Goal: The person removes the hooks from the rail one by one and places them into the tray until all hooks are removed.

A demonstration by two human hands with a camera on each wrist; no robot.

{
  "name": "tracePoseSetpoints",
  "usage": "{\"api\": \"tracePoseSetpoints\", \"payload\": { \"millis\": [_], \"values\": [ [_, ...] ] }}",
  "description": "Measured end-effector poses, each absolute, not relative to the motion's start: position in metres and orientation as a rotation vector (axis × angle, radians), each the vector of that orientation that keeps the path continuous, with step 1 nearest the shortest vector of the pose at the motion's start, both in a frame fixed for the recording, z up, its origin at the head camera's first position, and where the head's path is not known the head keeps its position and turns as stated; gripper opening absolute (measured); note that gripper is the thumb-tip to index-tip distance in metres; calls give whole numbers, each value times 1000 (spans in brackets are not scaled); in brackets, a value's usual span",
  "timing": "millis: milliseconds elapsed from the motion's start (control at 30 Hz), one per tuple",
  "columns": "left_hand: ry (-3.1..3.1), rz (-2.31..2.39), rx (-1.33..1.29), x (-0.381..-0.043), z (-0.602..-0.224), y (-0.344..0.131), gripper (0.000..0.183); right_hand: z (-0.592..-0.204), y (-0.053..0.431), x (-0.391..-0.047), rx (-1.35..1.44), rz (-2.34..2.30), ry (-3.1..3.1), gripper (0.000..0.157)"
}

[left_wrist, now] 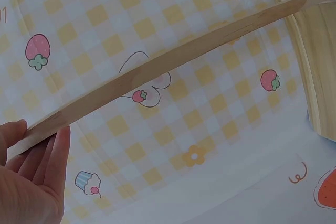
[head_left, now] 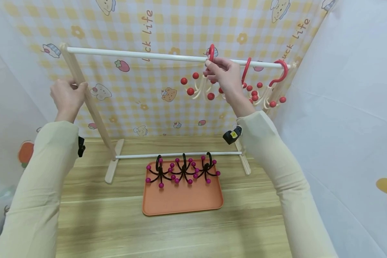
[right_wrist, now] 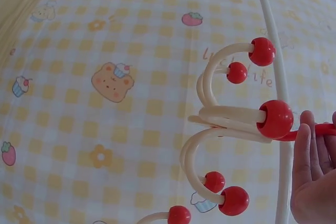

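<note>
My R fingers (head_left: 214,67) pinch a red-hooked hanger (right_wrist: 231,113) at the white top rail (head_left: 132,54), prob. to seat it; L fingers (left_wrist: 60,153) pinch the wood post (left_wrist: 157,67), likely for steadiness; blk hangers (head_left: 184,169) lie on orange tray (head_left: 182,199).

Red-beaded hanger (right_wrist: 236,114), upright, at white upper rail (head_left: 132,54).

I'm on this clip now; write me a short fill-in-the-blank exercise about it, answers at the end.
1. The wooden post is gripped by the person's ____ hand.
2. The hook in the right hand is coloured ____.
3. The orange tray holds ____ black hangers.

Answers: left; red; three.
</note>
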State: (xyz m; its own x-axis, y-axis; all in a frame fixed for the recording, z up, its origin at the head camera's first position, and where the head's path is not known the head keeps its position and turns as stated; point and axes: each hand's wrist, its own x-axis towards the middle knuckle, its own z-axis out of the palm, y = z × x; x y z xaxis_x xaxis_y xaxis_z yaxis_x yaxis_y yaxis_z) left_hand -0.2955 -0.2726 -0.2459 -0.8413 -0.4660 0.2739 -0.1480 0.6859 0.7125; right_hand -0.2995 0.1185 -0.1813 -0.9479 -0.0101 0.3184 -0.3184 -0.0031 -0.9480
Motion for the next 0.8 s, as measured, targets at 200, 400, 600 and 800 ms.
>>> {"api": "tracePoseSetpoints", "payload": {
  "millis": [200,400,600,800],
  "values": [
    [-2455,-984,471,-294,-246,-272,42,-188,121,-289,440,2056,-2074,23],
    [-2454,-996,480,-294,-245,-272,42,-201,120,-280,465,2031,-2156,26],
    [-2463,-1022,484,-296,-245,-272,43,-215,116,-273,509,2110,-2160,22],
    [-2468,-1008,486,-297,-246,-273,42,-228,112,-263,552,2156,-2205,22]
  ]
}}
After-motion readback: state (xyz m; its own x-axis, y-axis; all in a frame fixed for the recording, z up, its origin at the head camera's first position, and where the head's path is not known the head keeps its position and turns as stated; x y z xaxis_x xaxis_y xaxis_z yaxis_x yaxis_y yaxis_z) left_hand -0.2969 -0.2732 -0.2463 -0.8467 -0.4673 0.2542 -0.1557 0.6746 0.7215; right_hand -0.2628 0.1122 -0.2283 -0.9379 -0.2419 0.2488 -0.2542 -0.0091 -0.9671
